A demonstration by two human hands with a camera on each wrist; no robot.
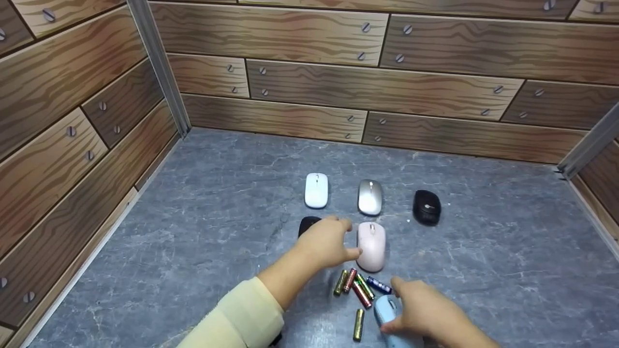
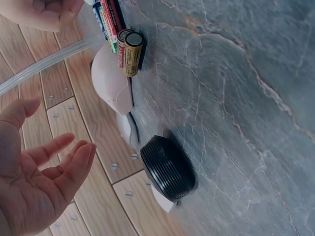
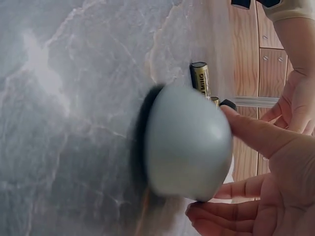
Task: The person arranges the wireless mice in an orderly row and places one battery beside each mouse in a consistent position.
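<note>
My right hand (image 1: pixel 425 307) grips a light blue computer mouse (image 1: pixel 385 309) by its sides near the front of the table. In the right wrist view the mouse (image 3: pixel 189 142) is blurred, with the thumb on one side and fingers on the other. My left hand (image 1: pixel 323 244) hovers with loosely bent fingers between a black mouse (image 1: pixel 307 224), which it partly covers, and a pale pink mouse (image 1: pixel 371 247). Nothing is in its palm in the left wrist view. Several AA-type batteries, among them a blue one (image 1: pixel 379 285) and a gold one (image 1: pixel 358 325), lie between the hands.
Farther back stand a white mouse (image 1: pixel 316 191), a silver mouse (image 1: pixel 370 197) and another black mouse (image 1: pixel 427 207) in a row. The grey marbled tabletop (image 1: pixel 217 193) is bounded by wood-patterned walls (image 1: pixel 290 82) at the back and sides.
</note>
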